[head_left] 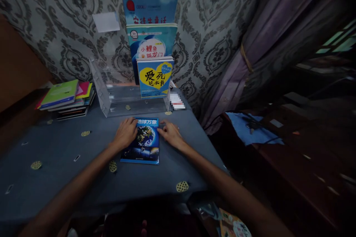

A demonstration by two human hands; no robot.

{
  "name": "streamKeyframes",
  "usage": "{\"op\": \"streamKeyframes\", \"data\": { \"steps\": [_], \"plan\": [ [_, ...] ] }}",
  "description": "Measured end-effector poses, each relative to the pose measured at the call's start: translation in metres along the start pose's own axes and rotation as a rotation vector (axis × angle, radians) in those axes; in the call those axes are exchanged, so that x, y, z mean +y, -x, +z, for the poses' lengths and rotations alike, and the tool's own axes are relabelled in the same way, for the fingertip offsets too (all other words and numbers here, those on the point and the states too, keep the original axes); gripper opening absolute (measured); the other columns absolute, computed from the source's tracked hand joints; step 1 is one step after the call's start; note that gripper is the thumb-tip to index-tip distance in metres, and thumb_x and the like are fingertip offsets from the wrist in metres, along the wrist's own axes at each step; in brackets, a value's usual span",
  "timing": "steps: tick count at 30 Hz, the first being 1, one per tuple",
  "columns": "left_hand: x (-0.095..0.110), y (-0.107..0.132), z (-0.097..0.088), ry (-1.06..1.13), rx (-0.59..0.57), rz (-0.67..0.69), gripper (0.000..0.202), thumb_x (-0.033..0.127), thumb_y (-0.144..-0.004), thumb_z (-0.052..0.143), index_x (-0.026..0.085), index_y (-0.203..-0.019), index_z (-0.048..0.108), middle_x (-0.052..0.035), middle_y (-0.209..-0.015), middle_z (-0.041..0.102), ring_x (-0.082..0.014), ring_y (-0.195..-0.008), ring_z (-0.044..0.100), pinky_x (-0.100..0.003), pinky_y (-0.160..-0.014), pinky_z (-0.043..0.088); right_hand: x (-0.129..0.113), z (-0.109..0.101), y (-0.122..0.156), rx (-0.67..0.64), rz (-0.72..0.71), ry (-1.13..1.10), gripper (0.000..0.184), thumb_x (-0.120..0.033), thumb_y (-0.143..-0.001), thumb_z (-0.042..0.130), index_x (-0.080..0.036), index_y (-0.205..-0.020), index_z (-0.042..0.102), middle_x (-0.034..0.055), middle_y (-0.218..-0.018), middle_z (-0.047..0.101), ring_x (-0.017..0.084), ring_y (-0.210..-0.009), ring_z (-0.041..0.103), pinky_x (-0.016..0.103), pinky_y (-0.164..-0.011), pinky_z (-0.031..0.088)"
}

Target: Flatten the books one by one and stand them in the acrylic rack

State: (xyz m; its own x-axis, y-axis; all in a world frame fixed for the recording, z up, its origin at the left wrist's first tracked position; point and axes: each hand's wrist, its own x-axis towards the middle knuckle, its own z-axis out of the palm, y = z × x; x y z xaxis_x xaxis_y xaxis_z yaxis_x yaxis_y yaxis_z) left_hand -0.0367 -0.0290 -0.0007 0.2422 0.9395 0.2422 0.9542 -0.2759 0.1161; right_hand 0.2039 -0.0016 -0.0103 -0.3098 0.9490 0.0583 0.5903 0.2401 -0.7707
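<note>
A blue book [147, 137] with a picture of the Earth on its cover lies flat on the tablecloth, between both hands. My left hand [127, 132] rests over its upper left edge, fingers stretched out and covering part of the cover. At the opposite edge is my right hand [171, 134], its thumb by the book's side and its fingers apart. Just behind stands a clear acrylic rack [125, 105]. On its right side, books stand upright in steps: a small blue book with a yellow heart [155, 77], a teal book [151, 40] and a taller blue book [150, 7].
A stack of books [65, 96] lies at the table's left rear. The patterned tablecloth [69, 181] covers the table up to the papered wall [205, 18]. A tied curtain [230, 70] hangs at right, near a lower dark red surface [289, 166] with a blue cloth [247, 129].
</note>
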Motion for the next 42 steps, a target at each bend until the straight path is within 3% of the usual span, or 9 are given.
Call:
{"op": "streamKeyframes", "data": {
  "steps": [4,8,13,16,21,28,33,39,42],
  "plan": [
    [0.020,-0.013,0.009,0.055,0.012,0.127,0.041,0.016,-0.097,0.042,0.014,-0.134,0.060,-0.0152,-0.139,0.061,-0.0281,-0.126,0.057,-0.046,-0.109,0.045,-0.006,0.002,0.001,0.079,-0.130,0.305,0.027,-0.027,-0.097,0.056,-0.019,-0.120,0.066,0.0113,-0.106,0.074,0.027,-0.101,0.068,0.038,-0.086,0.054],
    [0.032,-0.018,0.016,0.016,-0.021,0.160,0.043,0.017,-0.099,0.041,0.009,-0.137,0.058,-0.0189,-0.144,0.058,-0.0306,-0.136,0.053,-0.048,-0.113,0.042,-0.009,0.010,0.001,0.055,-0.301,0.422,0.036,-0.026,-0.102,0.046,-0.015,-0.132,0.063,0.0169,-0.136,0.064,0.030,-0.127,0.057,0.046,-0.108,0.045],
    [0.039,-0.020,0.021,0.022,-0.043,0.162,0.045,0.020,-0.101,0.038,0.012,-0.142,0.054,-0.0170,-0.151,0.054,-0.0281,-0.143,0.047,-0.049,-0.117,0.039,-0.005,0.019,-0.001,-0.022,-0.330,0.435,0.049,-0.028,-0.103,0.043,-0.006,-0.146,0.051,0.0210,-0.155,0.048,0.030,-0.148,0.039,0.052,-0.122,0.030],
    [0.041,-0.022,0.024,0.027,-0.052,0.174,0.046,0.019,-0.102,0.035,0.012,-0.144,0.052,-0.0171,-0.153,0.051,-0.0274,-0.146,0.045,-0.051,-0.119,0.036,0.000,0.021,-0.002,-0.040,-0.317,0.415,0.055,-0.030,-0.103,0.042,-0.003,-0.150,0.045,0.0235,-0.157,0.043,0.031,-0.151,0.035,0.054,-0.124,0.025],
    [0.042,-0.026,0.027,0.035,-0.051,0.179,0.046,0.019,-0.102,0.033,0.010,-0.142,0.054,-0.0180,-0.152,0.052,-0.0279,-0.144,0.046,-0.052,-0.119,0.036,0.009,0.025,-0.004,-0.025,-0.336,0.366,0.056,-0.032,-0.102,0.043,-0.012,-0.155,0.041,0.0192,-0.160,0.042,0.028,-0.152,0.035,0.053,-0.124,0.026],
    [0.039,-0.028,0.030,0.077,0.007,0.183,0.043,0.020,-0.101,0.038,0.016,-0.139,0.057,-0.0148,-0.147,0.058,-0.0269,-0.140,0.051,-0.049,-0.117,0.038,0.015,0.027,-0.009,-0.033,-0.327,0.331,0.056,-0.032,-0.101,0.046,-0.010,-0.152,0.043,0.0212,-0.159,0.042,0.028,-0.151,0.035,0.053,-0.125,0.027],
    [0.039,-0.024,0.027,0.062,-0.017,0.179,0.043,0.023,-0.102,0.039,0.016,-0.140,0.057,-0.0147,-0.149,0.056,-0.0277,-0.141,0.049,-0.050,-0.117,0.037,0.014,0.026,-0.007,-0.028,-0.326,0.333,0.056,-0.034,-0.102,0.045,-0.010,-0.152,0.044,0.0209,-0.159,0.042,0.029,-0.151,0.036,0.053,-0.124,0.028],
    [0.032,-0.016,0.015,-0.075,0.009,-0.018,0.050,0.037,-0.103,0.042,0.005,-0.139,0.056,-0.0274,-0.144,0.056,-0.0427,-0.138,0.048,-0.063,-0.114,0.033,0.015,0.025,-0.006,-0.025,-0.335,0.319,0.055,-0.038,-0.103,0.043,-0.012,-0.152,0.045,0.0202,-0.160,0.041,0.029,-0.152,0.034,0.054,-0.124,0.027],
    [0.027,-0.016,0.014,-0.128,0.018,-0.088,0.055,0.042,-0.102,0.043,0.002,-0.138,0.056,-0.0296,-0.140,0.058,-0.0433,-0.136,0.051,-0.061,-0.112,0.036,0.018,0.027,-0.007,-0.022,-0.328,0.305,0.055,-0.037,-0.102,0.046,-0.012,-0.152,0.045,0.0197,-0.160,0.041,0.029,-0.152,0.033,0.054,-0.125,0.026]
  ]
}}
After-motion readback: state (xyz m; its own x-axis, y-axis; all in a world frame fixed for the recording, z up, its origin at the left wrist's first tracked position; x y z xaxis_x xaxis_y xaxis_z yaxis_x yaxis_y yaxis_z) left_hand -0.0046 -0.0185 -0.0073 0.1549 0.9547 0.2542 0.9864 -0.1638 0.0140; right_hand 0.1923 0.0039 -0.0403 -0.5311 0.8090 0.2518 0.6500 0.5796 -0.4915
